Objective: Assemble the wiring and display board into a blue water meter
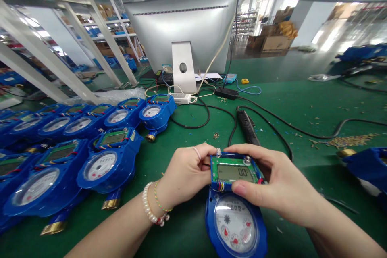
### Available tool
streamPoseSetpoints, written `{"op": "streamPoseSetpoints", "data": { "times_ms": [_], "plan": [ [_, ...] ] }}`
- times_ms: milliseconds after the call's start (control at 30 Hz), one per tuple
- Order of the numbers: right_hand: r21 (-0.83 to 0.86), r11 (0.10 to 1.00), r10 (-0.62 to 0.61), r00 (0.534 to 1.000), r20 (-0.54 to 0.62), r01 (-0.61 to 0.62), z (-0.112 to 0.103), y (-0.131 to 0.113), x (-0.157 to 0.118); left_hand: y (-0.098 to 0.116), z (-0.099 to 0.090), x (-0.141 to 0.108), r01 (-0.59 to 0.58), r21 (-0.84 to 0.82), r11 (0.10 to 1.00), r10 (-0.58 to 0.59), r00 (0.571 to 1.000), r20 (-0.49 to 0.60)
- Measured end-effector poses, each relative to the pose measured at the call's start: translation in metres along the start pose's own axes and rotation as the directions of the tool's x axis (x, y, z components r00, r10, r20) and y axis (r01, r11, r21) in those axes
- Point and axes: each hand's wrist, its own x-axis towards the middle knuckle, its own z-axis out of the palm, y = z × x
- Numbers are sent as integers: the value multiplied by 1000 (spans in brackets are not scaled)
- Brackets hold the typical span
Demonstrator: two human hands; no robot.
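A blue water meter [208,217] lies before me, its round white dial [237,225] toward the bottom of the view. At its top sits a green circuit board with a lit display [235,172] reading zeros, coloured wires and small springs along its edges. My right hand [269,177] grips the board's housing, thumb on the near edge and fingers along the far side. My left hand [189,171] is closed at the housing's left side, thumb and forefinger pinched near a spring; what they hold, if anything, is hidden.
Several similar blue meters [109,161] stand in rows at the left. A black electric screwdriver [248,127] with a cable lies behind the meter. Loose screws [352,140] are heaped at the right. A large monitor [184,28] stands at the back. Another blue meter [367,165] sits at the right edge.
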Motion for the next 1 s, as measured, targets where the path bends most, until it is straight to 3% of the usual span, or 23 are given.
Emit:
{"op": "streamPoseSetpoints", "data": {
  "times_ms": [133,233,400,533,667,767,900,1000],
  "plan": [
    [-5,1000,-17,1000,5,17,1,-1,1,1,0,-2,-1,2,1000,1,1000,-1],
    [-13,1000,-24,1000,5,24,0,-1,1,7,-5,-3,72,0,997,-72,992,100],
    [6,999,-33,999,8,33,-2,-1,1,23,-24,-4,193,-33,981,-167,911,378],
    [36,998,-55,998,21,55,-2,-1,1,32,-34,-7,201,26,979,-191,865,464],
    [18,999,-48,999,11,48,0,-3,2,33,-27,-8,277,-203,939,-175,894,412],
    [-28,997,-66,998,6,66,1,-4,3,31,-20,-8,268,-284,921,-151,915,374],
    [-102,990,-98,995,-1,97,-1,-5,3,29,-17,-8,225,-284,932,-111,924,366],
    [-166,977,-136,991,6,135,-3,-8,2,30,-18,-6,213,-165,963,-146,926,347]
  ]
}}
